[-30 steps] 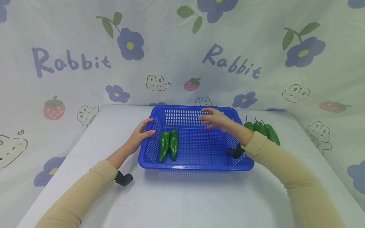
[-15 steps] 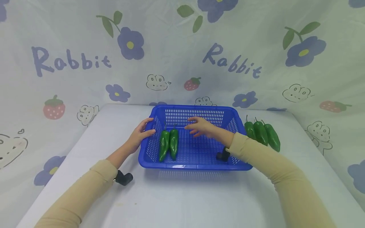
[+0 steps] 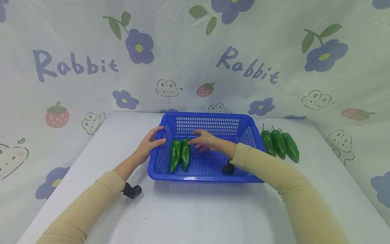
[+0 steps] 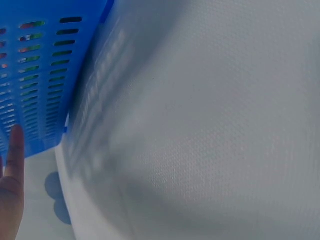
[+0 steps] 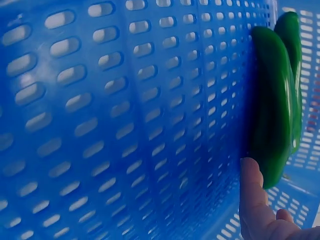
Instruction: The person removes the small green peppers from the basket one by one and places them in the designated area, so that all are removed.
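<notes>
Two glossy green peppers lie side by side in the left part of a blue plastic basket (image 3: 210,178): a left pepper (image 3: 175,156) and a right pepper (image 3: 185,157). My left hand (image 3: 148,145) rests at the basket's left rim. One of its fingers (image 4: 17,150) lies straight along the outer wall in the left wrist view. Inside the basket, my right hand (image 3: 205,139) reaches toward the right pepper's stem end, fingers spread and loosely bent. A fingertip (image 5: 249,167) appears beside the nearer pepper (image 5: 274,100) in the right wrist view; whether they touch, I cannot tell.
Outside the basket, to its right, three more green peppers (image 3: 278,144) lie in a row on the white table (image 3: 195,213). A printed cloth (image 3: 179,40) hangs behind. Black wrist devices (image 3: 132,190) project from under both sleeves.
My right hand has moved left and slightly down across the basket, up to the right pepper. The left hand, the basket and the peppers have stayed in place.
</notes>
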Motion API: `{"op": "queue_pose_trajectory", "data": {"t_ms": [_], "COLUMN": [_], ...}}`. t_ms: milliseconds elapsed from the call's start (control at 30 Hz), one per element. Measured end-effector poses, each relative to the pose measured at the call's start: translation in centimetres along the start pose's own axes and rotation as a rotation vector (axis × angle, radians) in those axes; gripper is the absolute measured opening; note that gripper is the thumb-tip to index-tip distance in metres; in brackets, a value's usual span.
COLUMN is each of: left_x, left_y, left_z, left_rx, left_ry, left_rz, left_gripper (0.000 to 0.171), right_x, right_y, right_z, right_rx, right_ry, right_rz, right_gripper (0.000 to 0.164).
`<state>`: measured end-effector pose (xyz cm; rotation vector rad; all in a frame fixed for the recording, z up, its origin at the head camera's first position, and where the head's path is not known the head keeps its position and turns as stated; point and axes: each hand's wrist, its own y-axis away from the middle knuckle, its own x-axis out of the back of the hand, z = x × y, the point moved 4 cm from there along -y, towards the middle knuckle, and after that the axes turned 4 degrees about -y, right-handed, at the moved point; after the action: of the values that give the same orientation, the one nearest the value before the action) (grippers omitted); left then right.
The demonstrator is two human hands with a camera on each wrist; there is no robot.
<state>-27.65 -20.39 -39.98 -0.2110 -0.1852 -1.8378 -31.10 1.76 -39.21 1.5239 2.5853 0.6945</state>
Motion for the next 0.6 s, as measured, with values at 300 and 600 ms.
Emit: {"op": "queue_pose_trajectory", "data": {"t_ms": [300,600], "left_x": [0.0,0.0], "left_y": [-0.1,-0.1], "left_z": [-0.2,-0.2], "left_rx": [-0.001,0.001], "left_ry": [0.000,0.003], "left_rz": [0.001,0.003], "left_gripper": [0.061,0.061], "right_x": [-1.4,-2.2], "right_y": [-0.6,-1.1], "right_z": [0.5,1.1], "right_rx": [-0.024,-0.034], "right_ry": [0.076,0.104], "right_rz": [0.019,0.050], "right_gripper": [0.066,0.070]}}
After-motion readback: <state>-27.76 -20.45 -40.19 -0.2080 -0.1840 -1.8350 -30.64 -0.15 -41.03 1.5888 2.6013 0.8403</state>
